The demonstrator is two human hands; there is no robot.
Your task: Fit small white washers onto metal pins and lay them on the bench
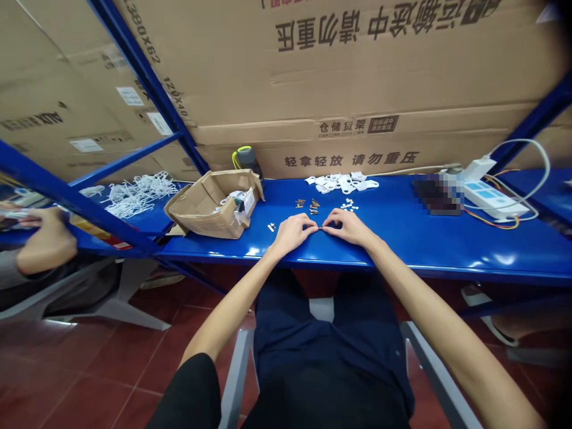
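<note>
My left hand (292,233) and my right hand (348,227) meet over the front of the blue table, both closed in a pinch. A tiny dark piece (320,228) shows between their fingertips, too small to name. Just beyond the hands lie small brass-coloured parts (314,208) in two little groups. To their right is a scatter of small white pieces (349,205). Left of my left hand rest a few tiny metallic bits (271,227). Farther back is a pile of white plastic parts (342,182).
An open cardboard box (201,208) holds mixed items, with a dark bottle (247,159) behind it. A power strip (494,199) with cables stands right, beside a blurred dark object (438,195). White cords (138,193) lie left, near another person's hand (49,238). Blue posts (147,77) frame the table.
</note>
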